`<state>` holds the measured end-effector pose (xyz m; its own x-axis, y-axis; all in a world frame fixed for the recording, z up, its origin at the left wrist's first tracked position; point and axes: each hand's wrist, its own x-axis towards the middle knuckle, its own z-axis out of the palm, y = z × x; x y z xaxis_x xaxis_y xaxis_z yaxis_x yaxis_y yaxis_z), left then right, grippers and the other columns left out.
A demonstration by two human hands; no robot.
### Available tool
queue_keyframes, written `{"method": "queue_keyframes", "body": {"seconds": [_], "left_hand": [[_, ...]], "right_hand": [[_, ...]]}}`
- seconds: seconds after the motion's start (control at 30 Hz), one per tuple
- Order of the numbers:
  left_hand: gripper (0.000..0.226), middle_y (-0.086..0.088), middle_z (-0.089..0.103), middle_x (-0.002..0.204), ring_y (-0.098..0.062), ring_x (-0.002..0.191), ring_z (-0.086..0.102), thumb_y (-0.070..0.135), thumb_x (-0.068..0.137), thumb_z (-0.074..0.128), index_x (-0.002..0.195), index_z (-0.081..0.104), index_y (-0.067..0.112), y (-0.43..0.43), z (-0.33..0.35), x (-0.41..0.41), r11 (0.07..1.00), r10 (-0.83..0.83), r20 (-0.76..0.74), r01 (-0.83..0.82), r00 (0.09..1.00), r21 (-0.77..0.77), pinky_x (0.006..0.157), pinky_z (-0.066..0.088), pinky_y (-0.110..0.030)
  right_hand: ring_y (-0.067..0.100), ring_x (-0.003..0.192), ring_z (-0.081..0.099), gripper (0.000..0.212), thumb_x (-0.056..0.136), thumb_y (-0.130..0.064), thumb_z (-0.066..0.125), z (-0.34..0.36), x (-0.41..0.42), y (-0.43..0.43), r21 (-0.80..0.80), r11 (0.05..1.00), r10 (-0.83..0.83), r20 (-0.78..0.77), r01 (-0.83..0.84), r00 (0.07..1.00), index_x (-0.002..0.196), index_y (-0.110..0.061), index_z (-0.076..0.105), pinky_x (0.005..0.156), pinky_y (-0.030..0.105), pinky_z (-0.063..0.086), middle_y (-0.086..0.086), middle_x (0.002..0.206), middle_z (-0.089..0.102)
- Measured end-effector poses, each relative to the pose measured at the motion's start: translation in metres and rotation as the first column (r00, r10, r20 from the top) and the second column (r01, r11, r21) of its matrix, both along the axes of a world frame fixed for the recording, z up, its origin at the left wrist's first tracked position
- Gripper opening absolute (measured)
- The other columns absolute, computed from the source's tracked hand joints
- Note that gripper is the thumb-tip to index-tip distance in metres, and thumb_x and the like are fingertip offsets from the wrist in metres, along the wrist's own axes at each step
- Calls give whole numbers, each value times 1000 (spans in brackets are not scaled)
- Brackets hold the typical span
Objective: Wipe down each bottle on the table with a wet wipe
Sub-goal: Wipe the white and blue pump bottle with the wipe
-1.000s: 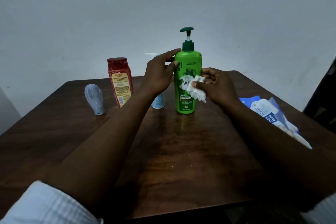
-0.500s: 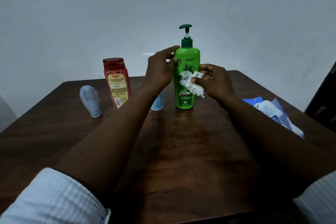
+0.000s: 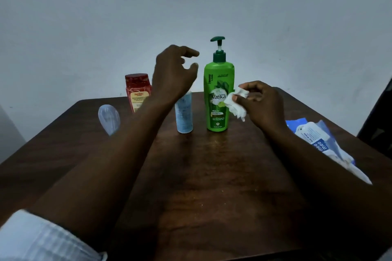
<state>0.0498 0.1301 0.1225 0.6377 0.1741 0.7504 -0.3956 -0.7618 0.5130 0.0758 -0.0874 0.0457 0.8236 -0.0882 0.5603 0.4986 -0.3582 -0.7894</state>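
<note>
Head view: green pump bottle (image 3: 218, 95) upright, mid-tabletop (image 3: 212, 176). R hand (image 3: 263, 106) at its 3 o'clock, fingers pinching crumpled wet wipe (image 3: 236, 105) just beside label. L hand (image 3: 171, 74) raised at 10 o'clock, fingers spread, holding nothing, above light-blue bottle (image 3: 184, 114). Wipes pack (image 3: 316, 135) at 4.

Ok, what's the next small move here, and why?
Probably lower the left hand onto the small pale blue cylindrical bottle: it hovers open over that bottle's top, off the tall green pump bottle, while the right hand pinches the crumpled white wipe.
</note>
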Motion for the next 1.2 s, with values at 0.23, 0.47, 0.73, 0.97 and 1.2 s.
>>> {"method": "queue_keyframes", "body": {"seconds": [0.23,0.47,0.73,0.97,1.2], "left_hand": [[47,2,60,137,-20,126,54,31,83,75,129,64,31,33,21,2,918,136,-402,37,906,394,109,39,-44],[48,-5,63,133,-13,99,62,13,84,76,130,65,17,44,15,4,934,17,-428,139,904,330,88,43,-22],[32,-4,75,110,-11,97,68,15,86,77,118,72,16,55,9,-51,917,-369,-309,289,877,-273,88,56,-32],[27,0,77,104,-12,94,73,14,91,69,118,71,18,48,-33,-106,590,-582,-115,320,805,-742,70,59,-27],[26,-6,77,107,-20,99,73,20,90,71,115,73,22,52,-49,-115,587,-578,-153,278,802,-760,73,59,-32]], "right_hand": [[12,77,74,20,75,-26,87,-1,-26,11,-13,989,147,-48,-147,988,90,-29,74,71,33,61,-7,85,76],[10,84,73,15,77,-33,85,2,-36,33,-34,969,233,-176,-243,956,83,-34,72,87,34,59,-6,86,76],[12,88,74,17,82,-29,80,4,-51,25,27,976,215,-212,-214,953,99,-33,78,89,45,59,-5,91,78],[12,95,74,18,84,-15,79,25,-96,31,223,915,361,-87,-335,929,98,-26,78,91,39,59,-5,96,79],[4,96,71,19,88,-9,73,34,-123,50,-61,909,414,43,-412,909,100,-23,78,86,21,55,-10,100,76]]}}
